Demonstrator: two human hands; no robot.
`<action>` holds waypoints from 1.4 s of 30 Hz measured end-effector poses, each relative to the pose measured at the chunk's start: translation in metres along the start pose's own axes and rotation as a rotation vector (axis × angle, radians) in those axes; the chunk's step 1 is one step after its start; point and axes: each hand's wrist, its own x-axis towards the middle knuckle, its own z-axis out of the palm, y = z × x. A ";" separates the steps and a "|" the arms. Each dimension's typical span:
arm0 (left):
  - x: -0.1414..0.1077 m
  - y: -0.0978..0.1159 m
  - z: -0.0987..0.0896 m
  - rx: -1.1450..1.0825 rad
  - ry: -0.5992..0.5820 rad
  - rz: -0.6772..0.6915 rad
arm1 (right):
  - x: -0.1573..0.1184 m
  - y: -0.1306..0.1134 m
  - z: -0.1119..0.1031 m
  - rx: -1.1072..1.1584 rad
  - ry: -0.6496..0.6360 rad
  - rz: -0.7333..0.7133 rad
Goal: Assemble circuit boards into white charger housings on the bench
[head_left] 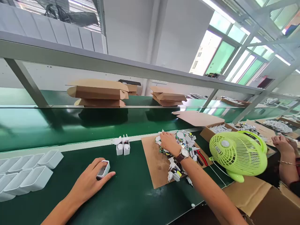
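My left hand (90, 181) is closed around a small white open-topped plastic housing (103, 170), tilted just above or on the green work surface (131, 193). My right hand (170, 142), with a watch on its wrist, reaches into a pile of small circuit boards and white plug parts (185, 140). Its fingers curl down at the pile's left edge; what they grip is hidden. Beneath the pile lies a flat cardboard sheet (152, 165). Between my hands, two white housings (123, 148) stand side by side with parts inside them.
Rows of white housings (37, 178) stand at the left. Red-handled pliers (202, 157) lie at the pile's right. A green fan (237, 153) stands beyond, near another person's hands (284, 145). Folded cardboard boxes (98, 93) sit at the back beneath a shelf (131, 64).
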 end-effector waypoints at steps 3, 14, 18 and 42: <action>-0.006 -0.001 0.001 -0.018 -0.045 -0.009 | 0.013 -0.006 0.000 0.012 -0.034 -0.011; -0.015 0.006 -0.003 -0.135 -0.150 -0.093 | -0.022 -0.061 -0.013 0.573 -0.240 -0.437; -0.015 0.010 -0.005 -0.161 -0.149 -0.086 | -0.030 -0.100 0.020 0.758 -0.267 -0.601; -0.010 0.018 -0.024 -0.280 -0.282 -0.160 | -0.036 -0.100 0.046 0.686 -0.019 -0.765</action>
